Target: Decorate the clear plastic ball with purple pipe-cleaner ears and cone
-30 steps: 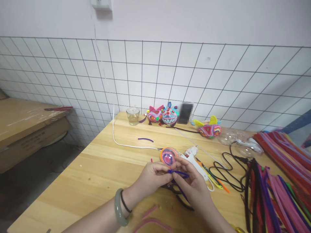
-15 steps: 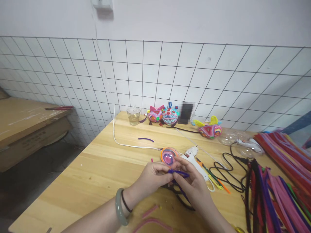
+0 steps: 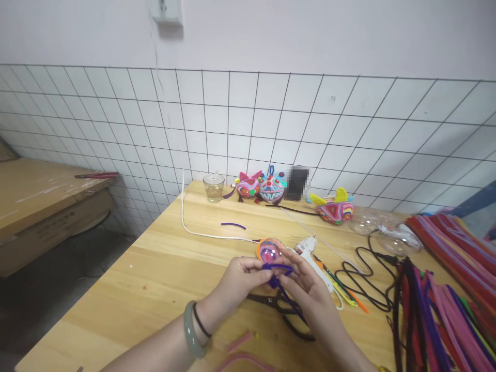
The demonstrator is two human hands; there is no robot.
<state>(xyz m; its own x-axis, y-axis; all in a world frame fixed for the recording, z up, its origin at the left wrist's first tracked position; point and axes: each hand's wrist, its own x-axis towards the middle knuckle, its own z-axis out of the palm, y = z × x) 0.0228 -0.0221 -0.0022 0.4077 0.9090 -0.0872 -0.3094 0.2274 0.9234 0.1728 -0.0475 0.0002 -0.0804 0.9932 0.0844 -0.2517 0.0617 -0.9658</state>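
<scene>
A dark purple pipe cleaner [image 3: 287, 295] is bent into a loop between my hands, its long tail running down toward my right palm. My left hand [image 3: 242, 279] pinches the bunched end between thumb and forefinger. With thumb and curled fingers, my right hand [image 3: 310, 292] holds the looped part; its exact grip is partly hidden. Just beyond my fingertips sits a clear dome [image 3: 269, 250] with an orange rim and coiled coloured strips inside. Black scissors [image 3: 271, 300] lie on the table under my hands.
A white glue gun [image 3: 310, 253] lies right of the dome. Pipe cleaner bundles [image 3: 437, 315] cover the right side, beside a black cord [image 3: 358, 263]. A glass cup [image 3: 214, 187], colourful fish-like crafts [image 3: 271, 187] and a purple piece [image 3: 233, 225] are farther back.
My right thumb has drawn slightly away from my left fingertips, and the purple loop has shifted a little left. More of the scissors now shows. The camera view has tilted up slightly.
</scene>
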